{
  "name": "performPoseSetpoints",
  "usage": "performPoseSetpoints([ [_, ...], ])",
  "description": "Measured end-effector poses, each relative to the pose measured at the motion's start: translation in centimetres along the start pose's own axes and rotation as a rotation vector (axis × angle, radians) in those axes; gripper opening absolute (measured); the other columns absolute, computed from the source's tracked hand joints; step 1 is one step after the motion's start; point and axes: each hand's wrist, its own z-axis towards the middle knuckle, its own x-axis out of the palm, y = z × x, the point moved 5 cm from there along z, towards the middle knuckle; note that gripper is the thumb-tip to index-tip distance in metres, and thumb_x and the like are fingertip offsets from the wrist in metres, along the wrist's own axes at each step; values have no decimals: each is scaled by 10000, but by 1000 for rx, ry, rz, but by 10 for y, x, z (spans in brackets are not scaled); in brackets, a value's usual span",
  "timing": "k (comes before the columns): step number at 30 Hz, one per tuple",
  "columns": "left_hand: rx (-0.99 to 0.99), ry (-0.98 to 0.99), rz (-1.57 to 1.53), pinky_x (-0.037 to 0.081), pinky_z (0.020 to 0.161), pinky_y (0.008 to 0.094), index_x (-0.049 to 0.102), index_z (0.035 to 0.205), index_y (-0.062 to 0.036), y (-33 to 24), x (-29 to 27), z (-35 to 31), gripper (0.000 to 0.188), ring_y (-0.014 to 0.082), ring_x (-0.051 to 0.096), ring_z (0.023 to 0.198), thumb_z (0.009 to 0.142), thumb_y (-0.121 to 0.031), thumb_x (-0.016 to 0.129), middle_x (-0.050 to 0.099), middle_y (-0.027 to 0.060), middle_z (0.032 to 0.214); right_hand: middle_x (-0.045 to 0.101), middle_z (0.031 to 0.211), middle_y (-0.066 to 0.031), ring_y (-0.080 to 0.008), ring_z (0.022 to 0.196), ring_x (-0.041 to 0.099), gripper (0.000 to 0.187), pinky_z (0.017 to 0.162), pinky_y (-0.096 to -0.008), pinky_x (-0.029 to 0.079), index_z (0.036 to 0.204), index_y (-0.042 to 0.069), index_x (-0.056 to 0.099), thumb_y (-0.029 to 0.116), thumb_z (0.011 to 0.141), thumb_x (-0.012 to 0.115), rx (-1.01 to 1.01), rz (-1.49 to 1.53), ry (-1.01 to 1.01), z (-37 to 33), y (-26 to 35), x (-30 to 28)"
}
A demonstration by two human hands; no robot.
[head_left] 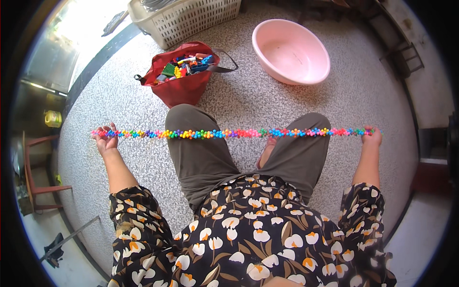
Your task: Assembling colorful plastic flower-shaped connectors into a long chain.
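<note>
Your left hand [106, 139] clasps one end of the multicoloured bead chain [234, 133], stretched level above your knees; your right hand [371, 136] pinches the other end. Open speckled floor [267, 103] flanks both hands. Ahead sit a red bag [179, 88] of bricks and a pink basin [290, 51].

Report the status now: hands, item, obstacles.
Left hand and right hand each grip one end. Long multicoloured plastic bead chain stretched straight above knees. Nothing blocking.

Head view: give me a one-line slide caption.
Left hand and right hand hold a multicoloured bead chain stretched level across both knees, above a speckled floor.
</note>
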Motion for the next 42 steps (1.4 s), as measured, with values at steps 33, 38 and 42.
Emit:
performPoseSetpoints([
  [33, -115, 29, 23, 367, 945, 525, 393, 1065, 66, 24, -38, -43, 400, 380, 480, 1032, 837, -223, 550, 490, 253, 1041, 441, 699, -91, -165, 527, 454, 167, 460, -266, 447, 878, 18, 340, 147, 868, 445, 31, 18, -24, -15, -11, -1],
  [38, -169, -12, 137, 363, 889, 554, 414, 1074, -55, 37, -8, -94, 368, 360, 450, 1091, 814, -265, 570, 515, 128, 1061, 440, 706, -97, -165, 527, 451, 147, 462, -268, 448, 898, 29, 340, 136, 868, 437, 46, 27, -6, -9, -8, -8],
  [42, -263, 76, 107, 342, 891, 574, 399, 1083, -98, 33, -15, -84, 360, 342, 444, 1101, 820, -280, 565, 499, 118, 1116, 436, 724, -96, -166, 548, 459, 118, 466, -276, 453, 936, 84, 344, 125, 869, 432, 49, 41, -1, 3, -9, -13],
])
